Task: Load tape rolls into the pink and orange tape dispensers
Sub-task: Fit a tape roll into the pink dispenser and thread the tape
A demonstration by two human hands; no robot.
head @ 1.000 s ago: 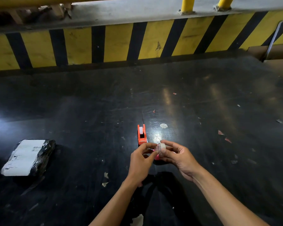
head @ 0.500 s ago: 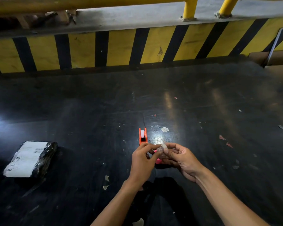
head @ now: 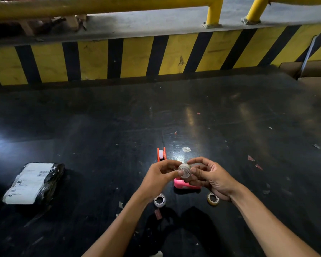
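Together left hand [head: 158,178] and right hand [head: 212,178] pinch clear tape roll [head: 184,170]

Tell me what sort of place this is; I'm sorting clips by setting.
Probably a warehouse or loading dock. A yellow-and-black striped barrier wall with a yellow steel guard rail runs behind a scuffed black work surface, and a black plastic-wrapped parcel with a white shipping label lies on it.

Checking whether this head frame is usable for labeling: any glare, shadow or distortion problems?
Head view: bright glare on the glossy black surface just behind the orange dispenser; a dark shadow near the bottom edge between the forearms; wide-angle bowing of the yellow rail; the clear tape roll between both hands is sharp.
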